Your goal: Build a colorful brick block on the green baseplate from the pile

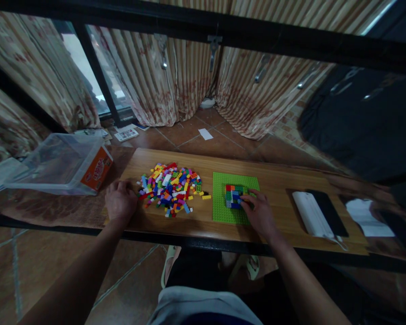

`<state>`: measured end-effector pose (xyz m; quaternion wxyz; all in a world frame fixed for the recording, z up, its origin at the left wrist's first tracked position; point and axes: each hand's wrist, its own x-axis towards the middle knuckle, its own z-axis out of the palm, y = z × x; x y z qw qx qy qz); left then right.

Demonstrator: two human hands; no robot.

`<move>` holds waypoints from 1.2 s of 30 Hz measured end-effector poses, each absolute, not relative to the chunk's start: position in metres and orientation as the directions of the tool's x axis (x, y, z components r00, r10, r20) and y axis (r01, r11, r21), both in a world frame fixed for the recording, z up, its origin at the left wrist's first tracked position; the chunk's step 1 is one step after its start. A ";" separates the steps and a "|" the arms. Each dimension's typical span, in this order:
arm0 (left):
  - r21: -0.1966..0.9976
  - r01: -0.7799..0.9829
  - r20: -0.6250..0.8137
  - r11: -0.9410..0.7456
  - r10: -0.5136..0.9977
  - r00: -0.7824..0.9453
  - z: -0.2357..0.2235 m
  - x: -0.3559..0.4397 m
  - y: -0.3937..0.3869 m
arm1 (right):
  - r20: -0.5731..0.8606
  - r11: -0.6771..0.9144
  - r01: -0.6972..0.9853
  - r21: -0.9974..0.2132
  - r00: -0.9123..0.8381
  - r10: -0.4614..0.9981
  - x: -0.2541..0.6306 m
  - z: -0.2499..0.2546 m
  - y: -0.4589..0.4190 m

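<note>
On the wooden board, a green baseplate (219, 205) carries a small square build of coloured toy bricks (228, 195), with red, green, white and blue pieces. My right hand (259, 210) reaches over the plate's right side. Its thumb and forefinger are pinched on a blue brick (242, 197) at the build's right part, and the hand hides some of it. To the left lies a heap of loose multicoloured bricks (171, 187). My left hand (121, 201) rests at the board's left end beside the heap, its fingers curled, with nothing visible in them.
A clear plastic box (59, 158) with an orange label stands at the left. A white cylindrical case (309, 212) and a dark flat object (328, 212) lie on the board's right. Farther right is crumpled white paper (368, 216). A dark bar crosses above; curtains (186, 85) hang behind.
</note>
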<state>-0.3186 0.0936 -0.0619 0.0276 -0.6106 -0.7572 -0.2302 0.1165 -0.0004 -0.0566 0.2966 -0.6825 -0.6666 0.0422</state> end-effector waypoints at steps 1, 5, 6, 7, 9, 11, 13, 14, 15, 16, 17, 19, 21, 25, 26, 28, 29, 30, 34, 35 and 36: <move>0.312 0.938 0.321 0.148 0.913 -0.251 -0.062 -0.319 0.094 | 0.350 0.073 0.898 -0.435 0.093 0.932 0.116 -0.055 -0.001; 0.305 0.940 0.319 0.151 0.914 -0.251 -0.062 -0.319 0.094 | 0.379 0.083 0.940 -0.330 0.052 0.924 0.110 -0.047 -0.003; 0.305 0.940 0.316 0.152 0.915 -0.251 -0.062 -0.319 0.094 | 0.379 0.075 0.947 -0.312 0.052 0.924 0.107 -0.045 -0.003; 0.306 0.940 0.313 0.153 0.916 -0.251 -0.062 -0.319 0.094 | 0.377 0.066 0.952 -0.298 0.054 0.925 0.105 -0.044 -0.003; 0.309 0.939 0.311 0.149 0.917 -0.248 -0.061 -0.319 0.094 | 0.366 0.049 0.959 -0.278 0.058 0.929 0.102 -0.042 -0.002; 0.315 0.938 0.313 0.145 0.917 -0.247 -0.061 -0.319 0.093 | 0.358 0.048 0.963 -0.266 0.053 0.932 0.101 -0.043 -0.001; 0.323 0.935 0.315 0.146 0.915 -0.252 -0.061 -0.318 0.093 | 0.359 0.058 0.962 -0.267 0.043 0.932 0.103 -0.045 0.000; 0.327 0.934 0.315 0.147 0.914 -0.255 -0.061 -0.318 0.093 | 0.364 0.064 0.960 -0.273 0.042 0.930 0.104 -0.046 0.000; 0.329 0.932 0.315 0.148 0.914 -0.257 -0.061 -0.318 0.093 | 0.369 0.069 0.957 -0.283 0.042 0.929 0.105 -0.047 0.000; 0.331 0.932 0.315 0.150 0.913 -0.259 -0.061 -0.318 0.093 | 0.370 0.076 0.952 -0.296 0.041 0.928 0.105 -0.049 0.000; 0.331 0.932 0.315 0.150 0.913 -0.259 -0.062 -0.318 0.093 | 0.368 0.085 0.946 -0.312 0.038 0.929 0.106 -0.050 0.000; 0.328 0.933 0.318 0.149 0.913 -0.257 -0.062 -0.318 0.093 | 0.361 0.107 0.933 -0.344 0.026 0.932 0.106 -0.051 0.000; 0.322 0.935 0.320 0.149 0.912 -0.256 -0.062 -0.318 0.094 | 0.362 0.119 0.923 -0.367 0.024 0.932 0.107 -0.051 0.000; 0.311 0.938 0.321 0.151 0.912 -0.253 -0.063 -0.318 0.094 | 0.371 0.124 0.927 -0.353 0.017 0.928 0.109 -0.048 -0.001; 0.311 0.938 0.321 0.151 0.913 -0.253 -0.063 -0.318 0.094 | 0.366 0.127 0.933 -0.336 0.005 0.930 0.110 -0.047 -0.002; 0.312 0.937 0.320 0.155 0.912 -0.257 -0.063 -0.318 0.094 | 0.341 0.131 0.948 -0.290 -0.026 0.940 0.112 -0.044 -0.002; 0.315 0.936 0.319 0.157 0.911 -0.260 -0.063 -0.318 0.094 | 0.324 0.133 0.955 -0.264 -0.042 0.945 0.113 -0.042 -0.002; 0.320 0.934 0.317 0.160 0.911 -0.264 -0.063 -0.318 0.094 | 0.305 0.137 0.961 -0.240 -0.059 0.951 0.114 -0.040 -0.001; 0.340 0.926 0.297 0.166 0.915 -0.273 -0.062 -0.317 0.093 | 0.260 0.151 0.973 -0.172 -0.103 0.960 0.117 -0.035 0.002; 0.338 0.926 0.293 0.167 0.916 -0.272 -0.062 -0.317 0.093 | 0.256 0.153 0.975 -0.159 -0.109 0.960 0.118 -0.033 0.003; 0.334 0.927 0.293 0.168 0.917 -0.272 -0.061 -0.317 0.093 | 0.251 0.159 0.977 -0.145 -0.119 0.961 0.118 -0.032 0.003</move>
